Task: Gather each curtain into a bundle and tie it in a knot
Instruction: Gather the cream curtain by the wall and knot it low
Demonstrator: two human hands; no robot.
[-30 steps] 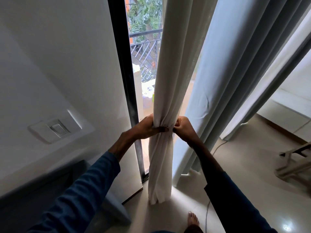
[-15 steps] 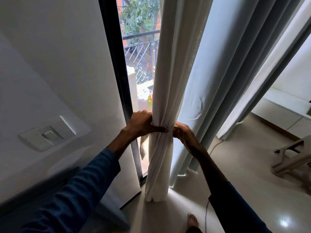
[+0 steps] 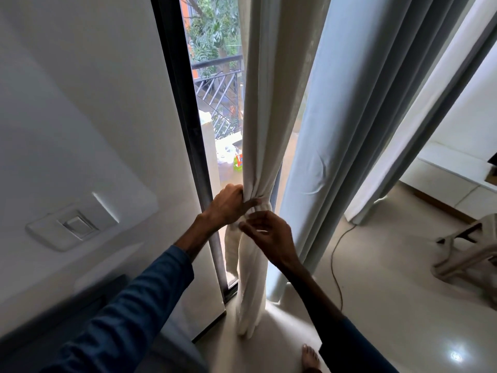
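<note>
A cream curtain (image 3: pixel 269 103) hangs in front of the glass door, pinched into a narrow bundle at about waist height. My left hand (image 3: pixel 230 204) grips that gathered neck from the left, thumb across the folds. My right hand (image 3: pixel 270 235) is just below and in front of the bundle, fingers loosely spread, holding no cloth that I can see. The curtain's lower part (image 3: pixel 250 292) drops loose to the floor. A grey-blue curtain (image 3: pixel 338 130) hangs ungathered immediately to the right.
The dark door frame (image 3: pixel 188 130) and a white wall with a switch (image 3: pixel 76 224) stand on the left. A thin cable (image 3: pixel 336 259) runs over the tiled floor. A plastic chair (image 3: pixel 470 251) lies at the right. My bare foot (image 3: pixel 310 356) is near the curtain's hem.
My right hand has come off the gathered neck and dropped slightly lower, in front of the bundle. My left hand keeps its grip. The view has shifted a little to the left.
</note>
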